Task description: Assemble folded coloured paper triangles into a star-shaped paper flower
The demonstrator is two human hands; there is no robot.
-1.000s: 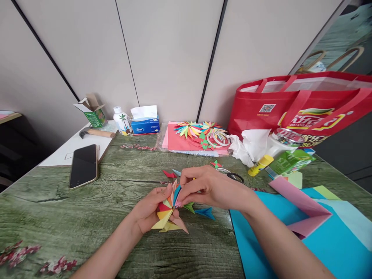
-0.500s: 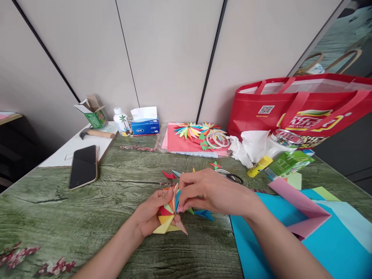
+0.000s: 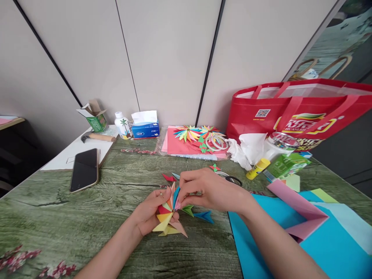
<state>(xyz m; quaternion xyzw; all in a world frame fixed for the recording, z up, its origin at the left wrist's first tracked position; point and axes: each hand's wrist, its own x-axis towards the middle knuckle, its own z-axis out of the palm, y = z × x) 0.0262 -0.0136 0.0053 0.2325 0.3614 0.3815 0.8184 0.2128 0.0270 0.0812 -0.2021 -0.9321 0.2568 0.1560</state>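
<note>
A multicoloured folded-paper star [image 3: 165, 217], made of pointed pieces fanned round a centre, is held just above the table. My left hand [image 3: 149, 213] grips its left side, thumb on top and fingers underneath. My right hand [image 3: 200, 190] pinches a pink folded piece [image 3: 178, 204] at the star's upper right, beside a blue point; the fingertips partly cover it. Loose folded pieces lie around: a red one [image 3: 168, 177] behind the star, a green one [image 3: 188, 210] and a blue one [image 3: 204, 216] to its right.
Blue paper sheets [image 3: 261, 240] with a folded pink sheet [image 3: 302, 209] lie at right. Scissors [image 3: 234, 180], a glue stick [image 3: 258, 168] and a red bag [image 3: 261, 104] stand or lie behind. Finished stars [image 3: 187, 133] rest at the back; a phone [image 3: 84, 170] and hammer [image 3: 99, 136] are left.
The right hand has shifted slightly at the star's upper right, and more of the green loose piece shows. The left hand keeps its grip. The view has tilted slightly.
</note>
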